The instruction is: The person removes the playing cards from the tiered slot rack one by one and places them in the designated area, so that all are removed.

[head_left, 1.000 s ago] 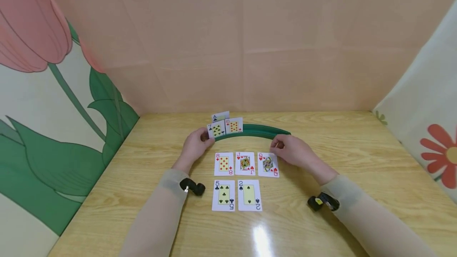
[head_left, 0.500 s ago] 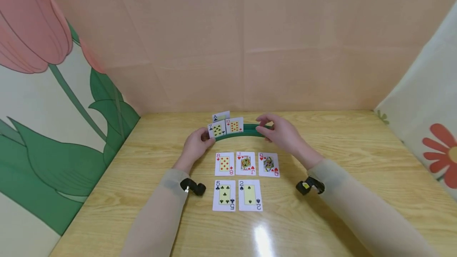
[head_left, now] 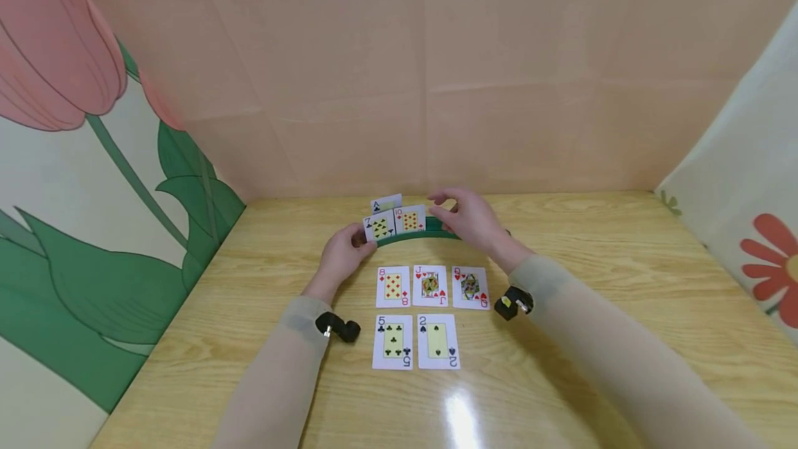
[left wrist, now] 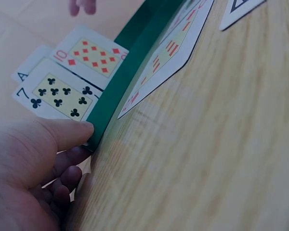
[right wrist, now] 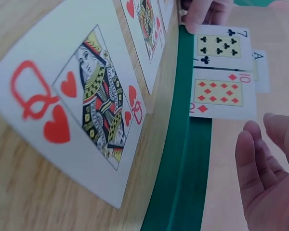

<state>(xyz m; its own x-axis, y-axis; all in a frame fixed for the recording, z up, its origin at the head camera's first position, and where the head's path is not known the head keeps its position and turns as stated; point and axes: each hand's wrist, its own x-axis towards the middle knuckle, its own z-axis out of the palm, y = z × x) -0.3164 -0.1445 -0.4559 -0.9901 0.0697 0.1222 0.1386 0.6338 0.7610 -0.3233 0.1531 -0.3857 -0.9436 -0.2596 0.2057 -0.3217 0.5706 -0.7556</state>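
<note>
A curved green card holder (head_left: 436, 233) stands on the table with the seven of clubs (head_left: 379, 226) and ten of diamonds (head_left: 410, 219) upright in it. An ace of clubs (head_left: 386, 203) shows behind them, mostly covered. My left hand (head_left: 341, 253) pinches the holder's left end, thumb in front, as the left wrist view shows beside the seven (left wrist: 62, 91). Just right of the ten (right wrist: 224, 94), my right hand (head_left: 472, 220) hovers over the holder with fingers and thumb apart and nothing between them. Its forearm side hides the holder's right part.
Face up in front of the holder lie the eight of diamonds (head_left: 393, 287), jack of hearts (head_left: 430, 286) and queen of hearts (head_left: 470, 287). Nearer are the five of clubs (head_left: 393, 342) and two of spades (head_left: 439, 342). A pink cloth (head_left: 424, 75) hangs behind the table.
My right hand has moved left and away from me, from the holder's right end to beside the ten of diamonds, its fingers spreading. My left hand and the cards stay put.
</note>
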